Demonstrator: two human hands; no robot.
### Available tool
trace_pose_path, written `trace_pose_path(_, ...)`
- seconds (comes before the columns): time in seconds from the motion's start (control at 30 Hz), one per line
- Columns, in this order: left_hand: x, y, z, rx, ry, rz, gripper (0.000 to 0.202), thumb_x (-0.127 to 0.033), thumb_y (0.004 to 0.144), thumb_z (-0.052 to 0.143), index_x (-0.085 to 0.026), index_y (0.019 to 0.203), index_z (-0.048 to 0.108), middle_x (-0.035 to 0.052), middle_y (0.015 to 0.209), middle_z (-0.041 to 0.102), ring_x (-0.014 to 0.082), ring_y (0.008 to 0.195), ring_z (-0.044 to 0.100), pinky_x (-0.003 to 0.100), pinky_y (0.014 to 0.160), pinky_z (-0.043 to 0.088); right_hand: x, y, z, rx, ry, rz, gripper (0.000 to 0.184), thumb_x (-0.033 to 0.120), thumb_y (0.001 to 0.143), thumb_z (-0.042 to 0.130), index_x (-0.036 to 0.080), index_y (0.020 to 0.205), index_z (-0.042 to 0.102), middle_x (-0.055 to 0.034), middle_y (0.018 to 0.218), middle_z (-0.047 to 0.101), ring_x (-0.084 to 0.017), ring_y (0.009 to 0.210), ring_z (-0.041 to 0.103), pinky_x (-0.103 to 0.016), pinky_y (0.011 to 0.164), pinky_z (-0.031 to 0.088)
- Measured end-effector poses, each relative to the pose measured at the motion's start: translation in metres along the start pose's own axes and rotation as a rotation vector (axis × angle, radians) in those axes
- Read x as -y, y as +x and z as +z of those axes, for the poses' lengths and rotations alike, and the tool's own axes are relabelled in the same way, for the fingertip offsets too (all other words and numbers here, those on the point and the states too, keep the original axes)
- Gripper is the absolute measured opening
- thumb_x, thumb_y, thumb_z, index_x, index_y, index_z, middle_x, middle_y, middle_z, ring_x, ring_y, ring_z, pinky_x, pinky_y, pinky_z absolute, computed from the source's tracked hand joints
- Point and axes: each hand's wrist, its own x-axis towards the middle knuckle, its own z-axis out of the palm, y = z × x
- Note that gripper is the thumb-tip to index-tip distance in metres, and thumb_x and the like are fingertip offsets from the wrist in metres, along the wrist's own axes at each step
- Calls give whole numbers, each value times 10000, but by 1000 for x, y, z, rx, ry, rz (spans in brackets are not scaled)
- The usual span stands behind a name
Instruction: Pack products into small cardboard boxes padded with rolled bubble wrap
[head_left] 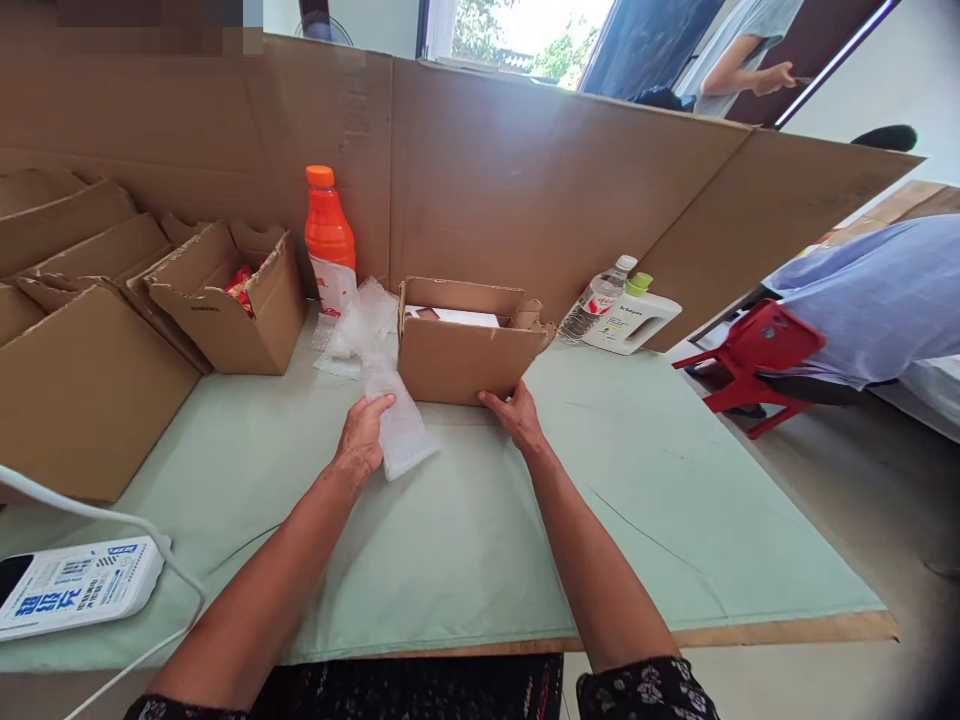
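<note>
Bubble wrap [401, 425], whitish and see-through, is pinched between the thumb and fingers of my left hand [363, 432]. Its crumpled upper part leans against the left side of a small open cardboard box [465, 365]. My right hand [517, 413] grips that box at its lower right, thumb on the front face; the other fingers are partly hidden. Inside the box a flat white item [457, 317] shows above the front wall. Behind the wrap stands an orange bottle [330, 235] with an orange cap.
Several open cardboard boxes [97, 380] crowd the left, one holding red packets [241, 285]. A clear bottle [596, 305] and white jug [634, 325] stand right. A white device [82, 585] with a cable lies front left. Cardboard panels [525, 170] wall the back. People are beyond.
</note>
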Motion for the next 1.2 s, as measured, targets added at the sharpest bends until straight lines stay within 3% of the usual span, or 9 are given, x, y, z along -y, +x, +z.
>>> trace_pose_path(0.1, 1, -16, -16, 19, 23, -18, 371, -284, 532, 840, -174, 845, 672, 20, 822, 750, 221, 824, 714, 330, 804, 523, -4, -9, 6, -15, 13, 15, 647, 439, 657, 746, 172, 1230, 610, -158, 1314, 650, -341, 1184, 585, -507, 1002, 461)
trace_pose_path(0.2, 9, -39, -32, 64, 64, -89, 371, -312, 542, 857, -163, 843, 699, 58, 847, 765, 233, 807, 717, 337, 773, 532, -9, -45, -2, 0, 45, 42, 643, 488, 739, 704, 192, 1297, 588, -169, 1421, 574, -334, 1264, 558, -510, 1021, 466)
trace_pose_path(0.3, 20, -54, -37, 133, 104, -173, 380, -341, 537, 870, -146, 826, 717, 85, 820, 764, 240, 755, 712, 338, 718, 532, -6, -85, -7, 174, 95, 65, 504, 536, 771, 703, 207, 1152, 685, -129, 1208, 712, -287, 1117, 665, -470, 980, 521)
trace_pose_path(0.43, 34, -63, -31, 249, 161, -218, 405, -349, 560, 876, -127, 868, 735, 117, 865, 768, 251, 757, 709, 355, 725, 540, 8, -115, 5, 421, 226, 91, 435, 512, 757, 757, 220, 1079, 735, -70, 1000, 767, -246, 959, 711, -404, 875, 568)
trace_pose_path(0.67, 47, -62, -34, 194, 228, -6, 526, -335, 651, 829, -187, 1126, 658, 25, 926, 747, 179, 761, 675, 275, 710, 519, 10, -124, 24, 383, 308, 113, 242, 421, 780, 721, 214, 904, 725, -30, 884, 736, -187, 784, 658, -327, 747, 536)
trace_pose_path(0.8, 54, -60, -39, 165, 247, 92, 632, -337, 717, 794, -228, 1307, 596, 47, 1143, 726, 182, 926, 683, 258, 809, 521, 14, -127, 17, 396, 338, 137, 443, 416, 768, 729, 227, 1164, 676, -69, 1085, 726, -165, 739, 637, -294, 637, 509)
trace_pose_path(0.93, 58, -62, -39, 123, 285, 153, 739, -325, 723, 791, -229, 1410, 536, 67, 1194, 714, 191, 973, 675, 261, 833, 519, 19, -129, 13, 541, 442, 210, 607, 412, 767, 755, 232, 1324, 593, 2, 817, 664, -134, 633, 559, -259, 572, 454)
trace_pose_path(1.1, 56, -64, -39, 65, 357, 238, 399, -341, 720, 767, -179, 1084, 747, 39, 907, 749, 197, 843, 661, 270, 770, 514, 17, -131, 13, 485, 524, 232, 464, 417, 753, 782, 235, 1169, 683, 14, 790, 637, -135, 648, 540, -257, 585, 432)
trace_pose_path(1.2, 53, -63, -40, 33, 368, 290, 229, -310, 709, 771, -197, 909, 775, 32, 936, 748, 210, 925, 656, 270, 837, 502, 16, -130, 13, 489, 539, 227, 370, 421, 737, 800, 224, 1041, 730, 7, 778, 653, -137, 641, 548, -263, 590, 440)
